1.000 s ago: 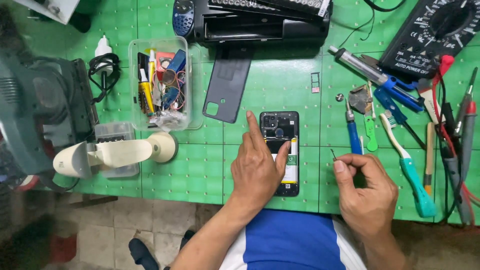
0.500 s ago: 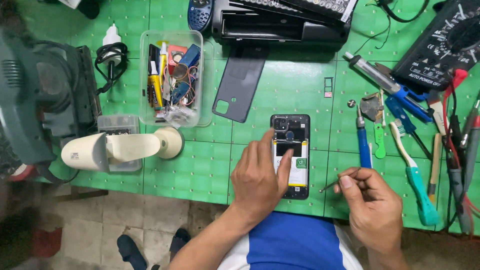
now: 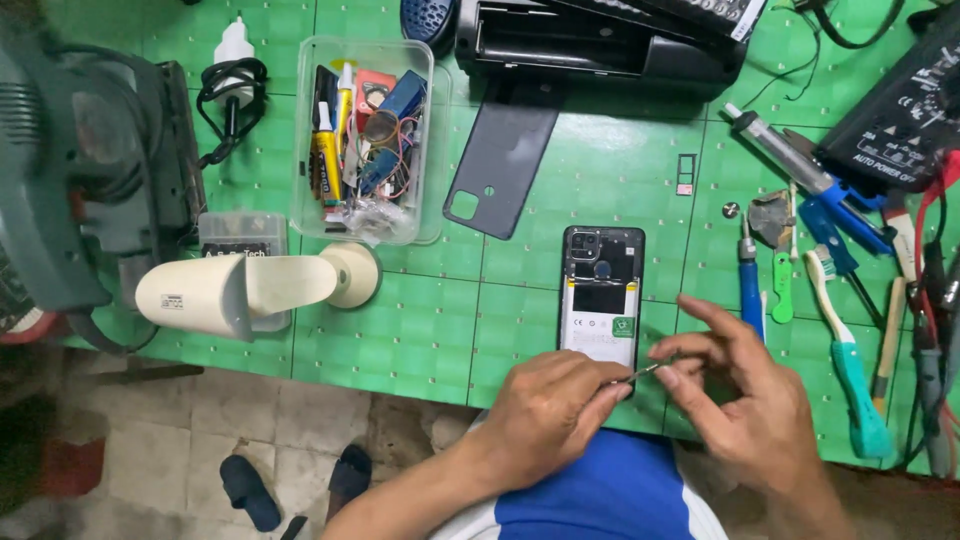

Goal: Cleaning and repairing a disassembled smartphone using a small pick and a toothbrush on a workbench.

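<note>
An opened black phone [image 3: 601,295] lies face down on the green mat [image 3: 420,310] with its back cover off and its inner parts showing. My left hand [image 3: 555,405] rests at the phone's near end, fingers curled, pinching one end of a thin metal tool [image 3: 648,370]. My right hand [image 3: 735,400] sits just right of the phone, thumb and forefinger pinched on the tool's other end. The removed grey back cover [image 3: 503,160] lies further back, left of the phone.
A clear plastic box [image 3: 365,140] of glue tubes and small parts stands at back left. A cream desk lamp [image 3: 250,290] lies at the left. Screwdrivers, a teal toothbrush [image 3: 845,350] and tweezers lie at the right. A black device [image 3: 600,40] sits at the back.
My left hand has slid off the phone's back down to its near end. Both hands have come together on the thin tool below the phone.
</note>
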